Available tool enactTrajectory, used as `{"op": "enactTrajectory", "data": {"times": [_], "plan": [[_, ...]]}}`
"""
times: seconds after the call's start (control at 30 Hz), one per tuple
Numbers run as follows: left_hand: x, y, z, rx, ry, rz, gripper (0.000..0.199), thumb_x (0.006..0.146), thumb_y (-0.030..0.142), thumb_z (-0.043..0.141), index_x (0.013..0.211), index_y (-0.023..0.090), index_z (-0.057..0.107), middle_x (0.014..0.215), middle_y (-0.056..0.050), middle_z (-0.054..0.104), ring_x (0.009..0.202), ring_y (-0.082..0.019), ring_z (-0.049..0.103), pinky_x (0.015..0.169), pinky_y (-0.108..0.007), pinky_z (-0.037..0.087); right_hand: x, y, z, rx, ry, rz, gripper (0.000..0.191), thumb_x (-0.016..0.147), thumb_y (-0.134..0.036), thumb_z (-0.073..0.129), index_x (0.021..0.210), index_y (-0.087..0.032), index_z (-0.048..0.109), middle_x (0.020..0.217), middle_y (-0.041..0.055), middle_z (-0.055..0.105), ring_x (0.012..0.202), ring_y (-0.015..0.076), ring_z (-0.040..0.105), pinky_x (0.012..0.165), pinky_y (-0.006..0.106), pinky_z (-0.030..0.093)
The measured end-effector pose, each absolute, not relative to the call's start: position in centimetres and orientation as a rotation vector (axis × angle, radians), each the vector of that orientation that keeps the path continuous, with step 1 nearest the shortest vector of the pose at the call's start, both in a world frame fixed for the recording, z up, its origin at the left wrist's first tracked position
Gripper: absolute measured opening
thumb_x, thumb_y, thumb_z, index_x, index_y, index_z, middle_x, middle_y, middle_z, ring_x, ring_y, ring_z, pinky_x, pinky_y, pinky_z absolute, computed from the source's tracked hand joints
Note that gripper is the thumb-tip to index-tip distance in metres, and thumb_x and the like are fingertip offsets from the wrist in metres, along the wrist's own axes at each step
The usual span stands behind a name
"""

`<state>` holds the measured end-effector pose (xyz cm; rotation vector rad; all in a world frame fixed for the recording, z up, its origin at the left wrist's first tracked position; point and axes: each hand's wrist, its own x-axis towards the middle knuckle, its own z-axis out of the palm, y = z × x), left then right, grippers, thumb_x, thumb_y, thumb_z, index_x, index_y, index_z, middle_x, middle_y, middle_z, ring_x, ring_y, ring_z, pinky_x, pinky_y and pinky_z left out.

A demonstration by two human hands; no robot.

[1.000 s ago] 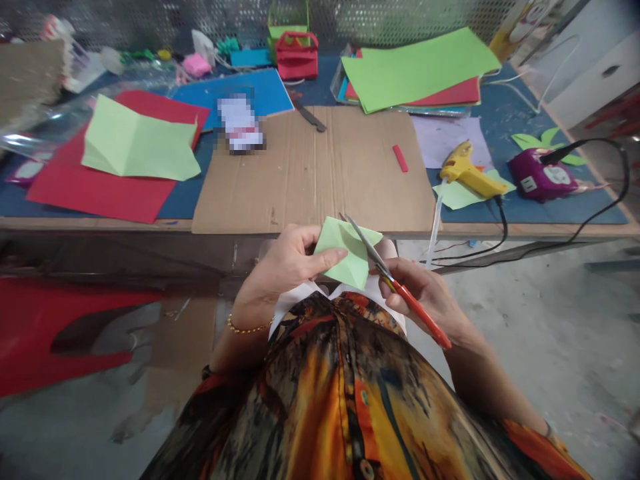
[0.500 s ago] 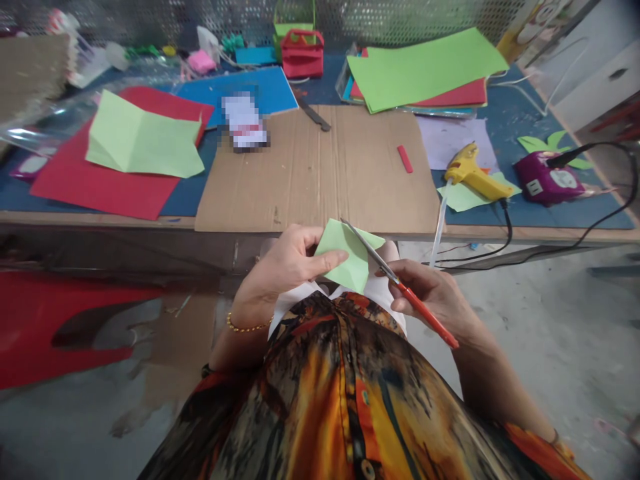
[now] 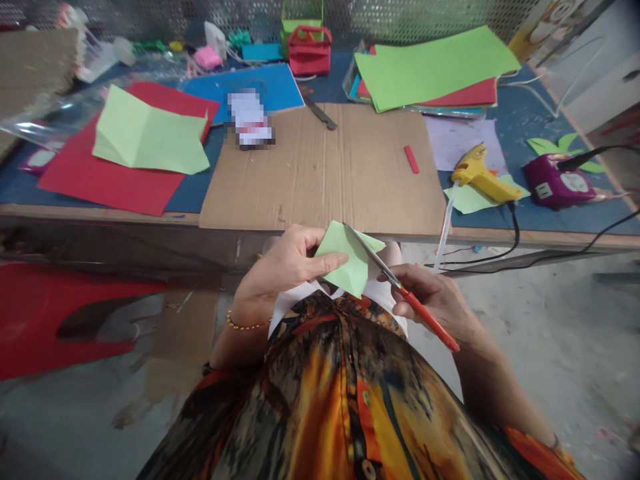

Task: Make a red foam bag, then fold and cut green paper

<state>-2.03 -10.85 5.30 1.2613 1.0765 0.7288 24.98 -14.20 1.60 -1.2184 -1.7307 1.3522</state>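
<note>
My left hand pinches a small light green sheet between thumb and fingers, over my lap just below the table edge. The sheet has a pointed flap at its right and a corner hanging down. In my right hand are scissors with red handles; my fingers wrap round the handles. The metal blades slant up and left across the green sheet, their tip near its top edge. The blades look nearly closed, with paper on both sides of them.
A cardboard mat lies at the table's front, bearing a small red strip and a dark knife. Right of it are a yellow glue gun and a purple power box with cables. Red paper is on the left.
The view has shifted slightly, so the table items appear a little farther right. Both hands, the green sheet and the scissors hold nearly the same pose.
</note>
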Motion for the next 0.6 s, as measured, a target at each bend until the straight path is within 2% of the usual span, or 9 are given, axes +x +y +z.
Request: {"op": "enactTrajectory", "data": {"times": [0.13,0.3,0.4,0.5,0.6], "plan": [[-2.0,-10.7,5.3,1.282,1.083,0.74,0.033,0.077,0.045,0.086,0.079,0.014,0.075,0.072,-0.001,0.064,0.063,-0.012,0.054,0.056,-0.023,0.041,24.8,-14.3,1.6,-1.206,-1.777,1.32,0.072,0.077,-0.089,0.078,0.098,-0.02,0.076,0.061,-0.0044,0.053,0.052,0.0106,0.042,0.048,0.026,0.032],[-2.2,-10.7,5.3,1.309,1.041,0.744,0.029,0.076,0.042,0.086,0.079,0.015,0.077,0.077,-0.003,0.069,0.068,-0.014,0.059,0.06,-0.024,0.047,24.9,-14.1,2.2,-1.223,-1.869,1.232,0.072,0.078,-0.091,0.075,0.095,-0.021,0.076,0.06,-0.0041,0.053,0.053,0.0111,0.042,0.049,0.026,0.033],[-2.4,-10.5,5.3,1.311,1.034,0.742,0.028,0.076,0.04,0.086,0.077,0.015,0.076,0.073,-0.001,0.067,0.065,-0.013,0.057,0.057,-0.022,0.044,24.7,-14.1,2.1,-1.231,-1.893,1.218,0.071,0.08,-0.091,0.074,0.093,-0.021,0.075,0.059,-0.0045,0.053,0.051,0.0104,0.042,0.047,0.026,0.032],[-2.4,-10.3,5.0,1.289,1.018,0.735,0.03,0.075,0.042,0.089,0.076,0.016,0.075,0.068,0.0,0.064,0.06,-0.011,0.054,0.053,-0.022,0.04,24.5,-14.3,1.6,-1.233,-1.849,1.233,0.064,0.084,-0.086,0.075,0.094,-0.022,0.075,0.058,-0.0053,0.052,0.047,0.0099,0.041,0.045,0.026,0.032],[-2.4,-10.3,4.3,1.276,1.011,0.801,0.032,0.076,0.044,0.089,0.076,0.016,0.075,0.062,0.002,0.06,0.056,-0.01,0.051,0.051,-0.022,0.039,24.9,-13.9,1.6,-1.29,-1.724,1.102,0.056,0.083,-0.077,0.081,0.095,-0.023,0.073,0.058,-0.006,0.051,0.046,0.0101,0.04,0.043,0.026,0.03]]}}
